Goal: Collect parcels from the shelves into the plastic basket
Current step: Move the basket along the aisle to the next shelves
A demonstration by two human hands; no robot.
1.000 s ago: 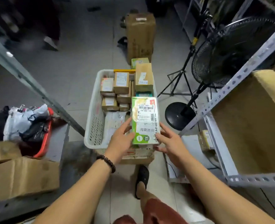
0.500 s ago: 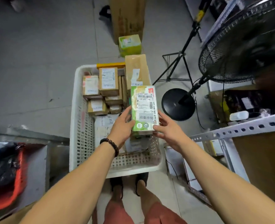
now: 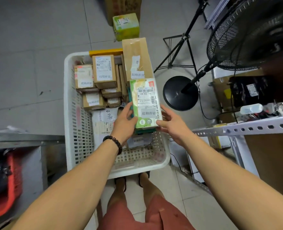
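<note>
A white plastic basket stands on the floor in front of my feet, filled with several brown cardboard parcels and a white mailer bag. Both hands hold a green and white boxed parcel with a barcode label over the basket's right side. My left hand grips its left edge and my right hand grips its lower right edge. A tall brown parcel stands upright at the basket's far right corner.
A black pedestal fan with its round base stands to the right, beside a black tripod. A perforated metal shelf runs on the right. A green box lies on the floor beyond the basket. A red crate sits left.
The green parcel has moved down and forward, closer to the basket's right side. My view has tilted down, so the basket now lies right below me.
</note>
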